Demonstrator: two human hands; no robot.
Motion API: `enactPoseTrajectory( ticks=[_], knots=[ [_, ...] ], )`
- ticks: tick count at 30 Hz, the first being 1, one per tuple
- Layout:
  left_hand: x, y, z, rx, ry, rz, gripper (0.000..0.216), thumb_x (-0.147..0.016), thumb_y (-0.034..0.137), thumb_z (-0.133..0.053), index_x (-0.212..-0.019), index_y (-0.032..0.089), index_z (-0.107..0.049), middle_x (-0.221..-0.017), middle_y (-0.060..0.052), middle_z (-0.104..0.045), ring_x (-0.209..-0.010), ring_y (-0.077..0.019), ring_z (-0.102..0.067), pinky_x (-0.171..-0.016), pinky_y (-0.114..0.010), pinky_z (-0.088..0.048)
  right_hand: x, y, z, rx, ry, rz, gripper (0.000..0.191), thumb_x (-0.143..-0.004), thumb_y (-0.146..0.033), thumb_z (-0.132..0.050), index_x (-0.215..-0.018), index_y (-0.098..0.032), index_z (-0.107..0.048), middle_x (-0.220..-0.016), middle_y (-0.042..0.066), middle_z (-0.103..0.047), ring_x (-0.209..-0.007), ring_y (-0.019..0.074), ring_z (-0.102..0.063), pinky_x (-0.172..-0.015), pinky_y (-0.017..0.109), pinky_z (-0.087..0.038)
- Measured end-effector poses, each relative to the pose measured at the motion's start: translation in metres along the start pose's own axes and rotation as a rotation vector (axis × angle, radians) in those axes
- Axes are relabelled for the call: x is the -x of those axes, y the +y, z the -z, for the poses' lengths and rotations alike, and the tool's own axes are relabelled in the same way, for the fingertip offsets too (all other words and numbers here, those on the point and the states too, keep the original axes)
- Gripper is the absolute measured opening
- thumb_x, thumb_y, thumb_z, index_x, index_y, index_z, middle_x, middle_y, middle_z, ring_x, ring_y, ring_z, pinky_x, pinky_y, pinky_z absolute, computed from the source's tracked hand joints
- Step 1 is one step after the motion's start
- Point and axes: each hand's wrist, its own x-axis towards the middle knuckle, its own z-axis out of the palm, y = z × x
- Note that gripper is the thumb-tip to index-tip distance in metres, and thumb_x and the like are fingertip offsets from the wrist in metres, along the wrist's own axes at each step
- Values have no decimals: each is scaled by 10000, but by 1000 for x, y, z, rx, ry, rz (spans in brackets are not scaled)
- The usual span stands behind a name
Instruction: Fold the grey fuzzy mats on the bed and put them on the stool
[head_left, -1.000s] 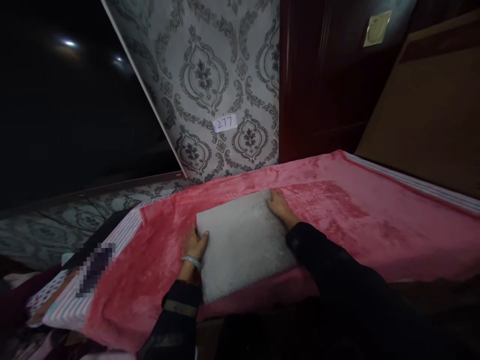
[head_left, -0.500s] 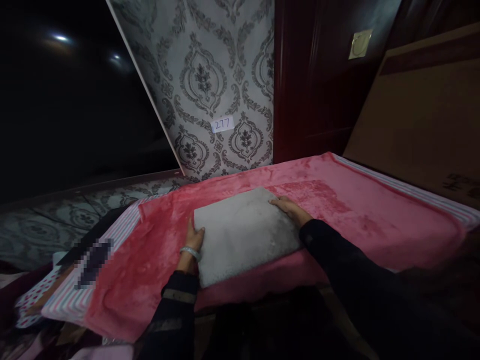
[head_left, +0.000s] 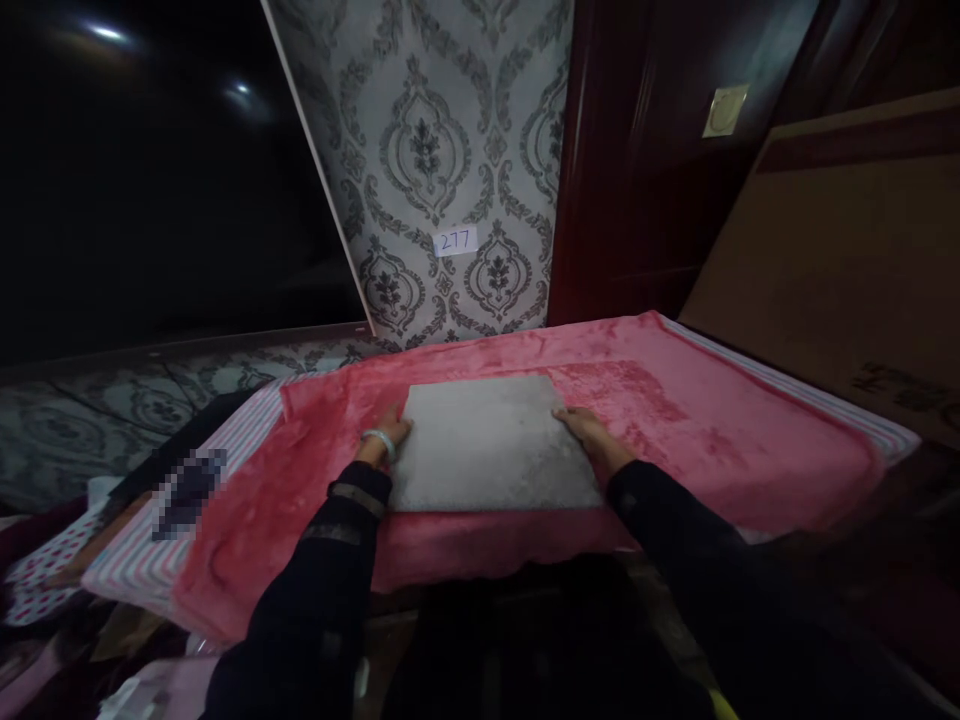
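Note:
A flat grey rectangular slab, like a tile or board with darker smudges toward its lower right, is between my two hands above the pink cloth. Along its left edge, my left hand grips it, thumb on top and the other fingers partly hidden. On the opposite edge, my right hand does the same, with the thumb on the upper face. Its underside is hidden, so I cannot tell whether it touches the cloth. A pale bracelet circles my left wrist.
The pink blanket lies over a striped sheet. A large dark screen stands at the left, and a cardboard box leans at the right. A paper label marked 277 is on the patterned wall.
The slab has turned so its near edge lies level across the view. My left hand has moved up with it; both hands still hold its edges. The camera view has shifted slightly.

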Motion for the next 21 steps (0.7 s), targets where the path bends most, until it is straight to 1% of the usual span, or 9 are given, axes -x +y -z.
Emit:
enactPoseTrajectory(
  ticks=[2,5,8,11,15,17,19,20,21],
  knots=[
    [7,-13,-15,-26,15,11,469,-801,143,-643,-1270,130,-629,-1228,-142,-710,-1168,-264,-654,-1038,-369,-491,2,13,-1,44,39,-2,203,-822,-351,-641,-760,-160,-667,-645,33,-636,-591,173,-578,-559,261,-439],
    [17,-25,-26,-55,62,25,488,-889,213,-566,-1367,111,-561,-1362,-184,-631,-1291,-296,-579,-1107,-419,-431,-2,20,-2,111,76,-4,268,-850,-399,-597,-781,-157,-690,-695,47,-658,-642,185,-603,-609,272,-458],
    [24,-29,-27,-57,74,29,508,-940,271,-512,-1420,106,-514,-1356,-197,-631,-1289,-319,-578,-1101,-459,-431,-6,19,-2,192,99,-15,312,-865,-425,-570,-760,-161,-698,-720,72,-667,-705,216,-629,-671,300,-485],
    [27,-28,-25,-32,81,31,496,-952,282,-503,-1423,127,-511,-1328,-175,-653,-1270,-314,-592,-1087,-458,-445,-3,14,0,270,103,-12,331,-882,-440,-548,-771,-168,-701,-796,102,-693,-785,234,-653,-735,313,-503],
    [37,-26,-23,4,100,49,525,-964,270,-505,-1449,74,-461,-1302,-187,-660,-1236,-310,-610,-1054,-437,-469,16,3,4,357,29,11,387,-908,-464,-493,-863,-158,-726,-899,140,-724,-874,254,-673,-809,340,-515],
    [45,-25,-24,13,115,48,526,-977,266,-494,-1452,44,-448,-1318,-190,-649,-1247,-289,-599,-1051,-393,-464,25,2,8,406,-25,33,469,-918,-524,-453,-933,-157,-745,-974,177,-726,-938,285,-677,-866,373,-509],
    [52,-26,-27,3,122,58,519,-969,267,-517,-1444,61,-472,-1301,-174,-665,-1217,-254,-619,-1017,-334,-478,24,8,14,485,-47,58,618,-922,-612,-372,-1026,-139,-757,-1054,246,-708,-993,336,-674,-896,427,-499],
    [53,-28,-28,-12,116,54,518,-972,274,-511,-1448,74,-477,-1279,-171,-677,-1193,-245,-633,-1000,-326,-487,18,15,18,524,-51,75,713,-921,-659,-328,-1095,-113,-751,-1086,287,-691,-1008,363,-673,-891,459,-497],
    [54,-29,-30,-33,103,58,518,-966,283,-516,-1445,85,-489,-1240,-171,-696,-1156,-247,-652,-976,-333,-503,8,24,21,623,-14,143,797,-914,-701,-262,-1141,-113,-751,-1049,307,-693,-946,370,-693,-834,481,-513]
  ],
)
